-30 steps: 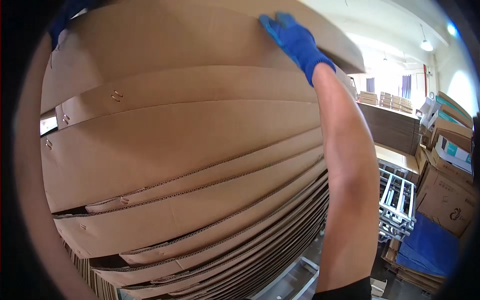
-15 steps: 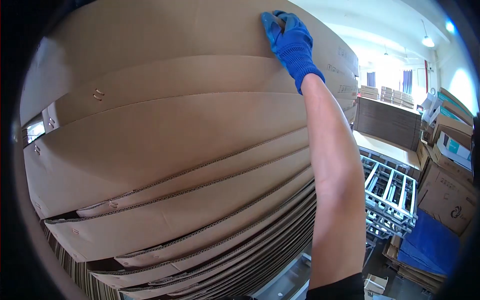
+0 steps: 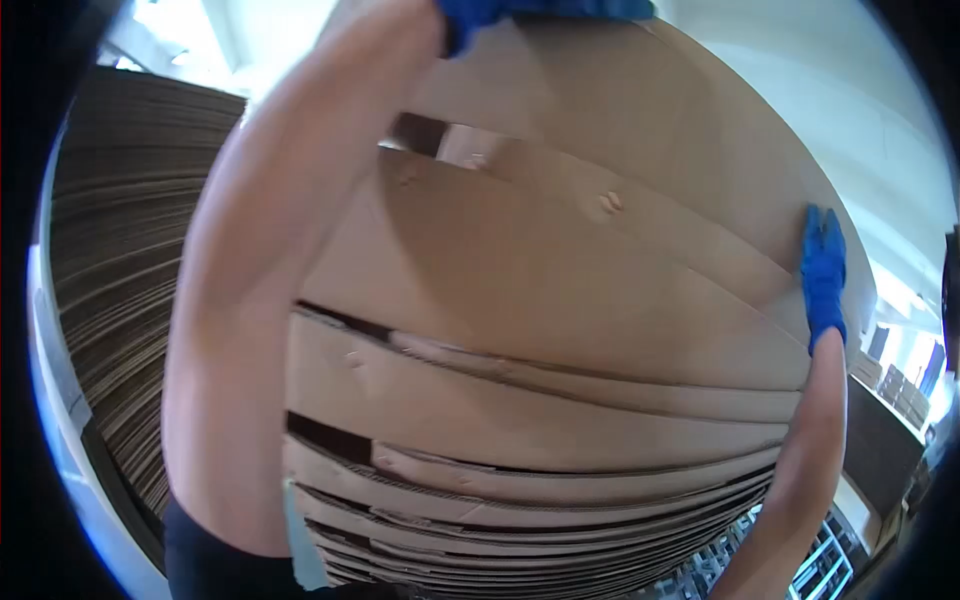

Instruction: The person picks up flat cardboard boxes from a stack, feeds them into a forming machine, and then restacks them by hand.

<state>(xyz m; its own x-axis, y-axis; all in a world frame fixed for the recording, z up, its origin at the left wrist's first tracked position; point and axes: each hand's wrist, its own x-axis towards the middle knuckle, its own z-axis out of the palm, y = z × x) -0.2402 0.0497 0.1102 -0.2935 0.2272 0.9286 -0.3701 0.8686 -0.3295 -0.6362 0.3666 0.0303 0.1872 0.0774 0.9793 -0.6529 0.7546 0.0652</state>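
Large brown cardboard sheets (image 3: 640,300) with stapled flaps stand in a tall leaning stack and fill most of the head view. My left hand (image 3: 555,8), in a blue glove, lies against the uppermost sheet at the top of the view. Its fingers stretch toward the right, and the frame's edge cuts off part of the hand. On the right side of that sheet, my right hand (image 3: 824,265), also gloved in blue, rests flat with its fingers extended upward. My left forearm hides the left ends of several sheets.
Another tall stack of cardboard (image 3: 120,240) stands at the left. Metal racks (image 3: 825,560) show low at the right. Behind them are a large brown box (image 3: 885,440) and several smaller cartons (image 3: 905,395) near a bright window.
My view has swung left, bringing the left stack into sight. My left arm has come into view, reaching up to the sheet. My right hand now lies flat, fingers straighter, lower in view.
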